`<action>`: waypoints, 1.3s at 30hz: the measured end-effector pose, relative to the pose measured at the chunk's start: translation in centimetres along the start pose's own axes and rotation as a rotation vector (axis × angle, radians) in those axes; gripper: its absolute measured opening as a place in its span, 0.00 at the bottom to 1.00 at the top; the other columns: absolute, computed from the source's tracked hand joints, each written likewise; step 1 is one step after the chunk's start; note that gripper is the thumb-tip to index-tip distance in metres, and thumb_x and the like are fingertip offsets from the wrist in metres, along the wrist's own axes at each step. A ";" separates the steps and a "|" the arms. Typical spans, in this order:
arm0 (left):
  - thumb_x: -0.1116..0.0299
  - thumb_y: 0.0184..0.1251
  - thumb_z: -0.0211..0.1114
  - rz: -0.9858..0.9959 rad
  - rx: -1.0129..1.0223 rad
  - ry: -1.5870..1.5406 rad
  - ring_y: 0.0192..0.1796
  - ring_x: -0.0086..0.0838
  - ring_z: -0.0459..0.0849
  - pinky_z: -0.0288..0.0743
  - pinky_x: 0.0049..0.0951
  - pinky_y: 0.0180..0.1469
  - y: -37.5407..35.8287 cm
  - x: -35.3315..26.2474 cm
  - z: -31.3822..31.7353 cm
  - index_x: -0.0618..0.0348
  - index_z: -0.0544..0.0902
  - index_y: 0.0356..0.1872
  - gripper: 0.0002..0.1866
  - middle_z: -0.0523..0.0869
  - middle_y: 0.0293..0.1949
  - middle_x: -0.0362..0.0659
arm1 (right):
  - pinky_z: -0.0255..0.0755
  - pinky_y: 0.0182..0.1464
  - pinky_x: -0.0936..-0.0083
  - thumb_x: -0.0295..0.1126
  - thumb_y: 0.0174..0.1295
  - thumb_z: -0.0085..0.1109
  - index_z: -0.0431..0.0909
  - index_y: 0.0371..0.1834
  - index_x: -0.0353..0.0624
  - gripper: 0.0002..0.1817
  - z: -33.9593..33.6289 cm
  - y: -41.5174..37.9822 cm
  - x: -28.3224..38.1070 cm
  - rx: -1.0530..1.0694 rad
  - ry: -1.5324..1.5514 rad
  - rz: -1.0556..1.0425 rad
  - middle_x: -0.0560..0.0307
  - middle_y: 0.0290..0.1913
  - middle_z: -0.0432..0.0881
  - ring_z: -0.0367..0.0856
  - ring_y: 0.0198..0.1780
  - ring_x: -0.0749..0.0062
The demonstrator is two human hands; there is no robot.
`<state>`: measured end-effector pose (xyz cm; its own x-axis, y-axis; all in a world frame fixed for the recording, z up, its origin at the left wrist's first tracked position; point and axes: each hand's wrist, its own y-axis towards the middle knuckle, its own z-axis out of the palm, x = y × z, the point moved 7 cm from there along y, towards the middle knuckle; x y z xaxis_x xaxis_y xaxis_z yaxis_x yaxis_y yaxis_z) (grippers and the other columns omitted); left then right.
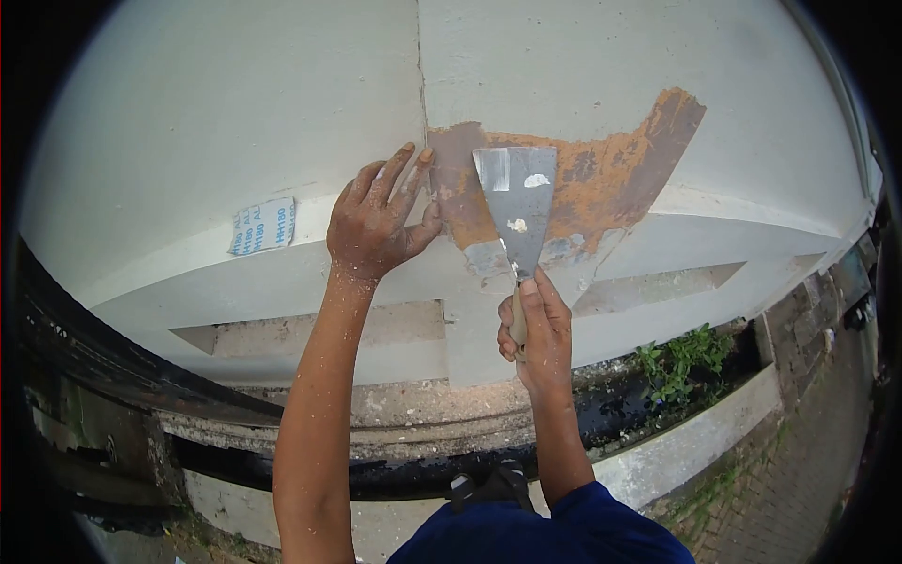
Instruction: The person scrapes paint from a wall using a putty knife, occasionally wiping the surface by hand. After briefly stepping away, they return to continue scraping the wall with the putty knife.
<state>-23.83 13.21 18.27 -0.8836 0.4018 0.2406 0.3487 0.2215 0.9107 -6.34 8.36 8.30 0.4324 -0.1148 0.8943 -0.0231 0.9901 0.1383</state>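
My right hand (540,324) grips the handle of a putty knife (519,207), its wide metal blade pointing up and overlapping the bare patch in this view. White paint flecks cling to the blade. The patch (648,155) is brown and orange, with ragged edges where the pale paint (601,56) of the wall stops. Left of it, my left hand (376,216) rests against the wall with fingers spread, fingertips beside a vertical seam. Dust and paint specks cover that hand and forearm.
A folded sheet of sandpaper (263,227), printed HH180, lies on the ledge at left. Below are recessed slots (658,287) and a dark drain channel (404,477) with a concrete curb (695,437). Green plants (684,365) grow at right, near a brick path (780,479).
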 end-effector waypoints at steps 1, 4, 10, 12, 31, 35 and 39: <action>0.59 0.49 0.70 -0.001 -0.002 -0.011 0.44 0.38 0.84 0.83 0.31 0.42 0.2 0.1 0.0 0.48 0.79 0.58 0.30 0.83 0.54 0.43 | 0.57 0.14 0.90 0.41 0.74 0.46 0.68 0.67 0.45 0.22 1.0 0.6 1.1 0.009 0.001 -0.016 0.67 0.20 0.68 0.62 0.14 0.89; 0.59 0.49 0.70 0.003 0.004 -0.016 0.44 0.38 0.84 0.83 0.31 0.43 0.1 -0.2 0.1 0.48 0.80 0.58 0.30 0.83 0.54 0.43 | 0.57 0.14 0.89 0.41 0.74 0.46 0.68 0.67 0.44 0.22 2.3 1.2 2.4 0.011 0.005 -0.033 0.67 0.20 0.67 0.61 0.14 0.89; 0.63 0.50 0.70 0.036 0.021 0.001 0.45 0.41 0.84 0.82 0.33 0.45 0.6 -0.4 -0.3 0.61 0.75 0.60 0.32 0.83 0.53 0.48 | 0.57 0.14 0.88 0.41 0.73 0.46 0.67 0.66 0.43 0.22 0.8 0.1 -0.5 0.016 -0.043 -0.017 0.65 0.22 0.69 0.63 0.14 0.87; 0.61 0.50 0.70 0.017 0.020 -0.009 0.45 0.39 0.84 0.82 0.33 0.44 0.0 -0.4 -0.2 0.61 0.75 0.59 0.32 0.83 0.53 0.47 | 0.57 0.13 0.87 0.41 0.74 0.46 0.66 0.67 0.43 0.23 1.3 0.1 -0.5 0.035 -0.050 -0.022 0.64 0.23 0.70 0.63 0.13 0.86; 0.58 0.52 0.69 -0.020 0.055 -0.007 0.46 0.38 0.86 0.81 0.34 0.47 0.4 0.0 -0.5 0.66 0.76 0.56 0.31 0.84 0.50 0.50 | 0.59 0.16 0.89 0.40 0.74 0.45 0.67 0.67 0.43 0.22 4.0 0.3 -0.8 0.023 0.004 -0.009 0.66 0.22 0.68 0.62 0.15 0.89; 0.58 0.52 0.70 -0.029 0.063 -0.021 0.46 0.38 0.86 0.81 0.35 0.48 0.3 0.0 -0.3 0.66 0.76 0.56 0.31 0.84 0.50 0.50 | 0.59 0.16 0.89 0.41 0.74 0.45 0.66 0.68 0.44 0.23 3.7 -0.7 -0.7 0.029 -0.062 -0.056 0.67 0.21 0.68 0.62 0.15 0.89; 0.58 0.52 0.70 -0.031 0.050 -0.010 0.46 0.37 0.86 0.81 0.35 0.48 0.3 0.0 -0.4 0.66 0.76 0.56 0.31 0.84 0.50 0.50 | 0.59 0.15 0.89 0.41 0.74 0.45 0.66 0.68 0.43 0.23 3.3 0.0 -1.4 0.062 -0.040 -0.040 0.67 0.21 0.67 0.62 0.15 0.89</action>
<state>-23.86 12.88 18.64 -0.8911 0.4026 0.2092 0.3368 0.2778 0.8997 -9.95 8.28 8.46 0.3982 -0.1589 0.9034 -0.0630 0.9778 0.1997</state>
